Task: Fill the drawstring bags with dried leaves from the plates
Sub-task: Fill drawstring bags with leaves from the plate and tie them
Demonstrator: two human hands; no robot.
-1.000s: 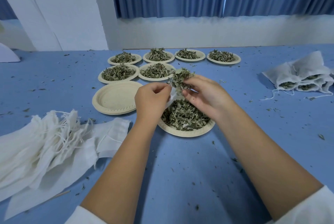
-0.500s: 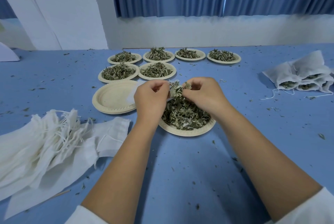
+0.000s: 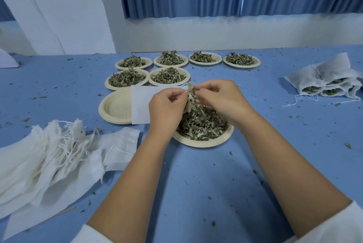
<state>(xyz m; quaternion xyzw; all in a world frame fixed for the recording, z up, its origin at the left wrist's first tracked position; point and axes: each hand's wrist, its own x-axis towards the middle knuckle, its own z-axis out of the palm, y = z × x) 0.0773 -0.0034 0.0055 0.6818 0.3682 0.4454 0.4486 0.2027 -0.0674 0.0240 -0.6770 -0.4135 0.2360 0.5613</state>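
Presently the left grip (image 3: pixel 167 105) pinches the drawstring bag (image 3: pixel 140 105) at its mouth, cloth trailing toward nine o'clock; the right grip (image 3: pixel 222 101) pinches dried leaves (image 3: pixel 191 98) into it above the plate (image 3: pixel 204 144). If that mouth sags, leaves likely scatter onto the counter (image 3: pixel 196 184).
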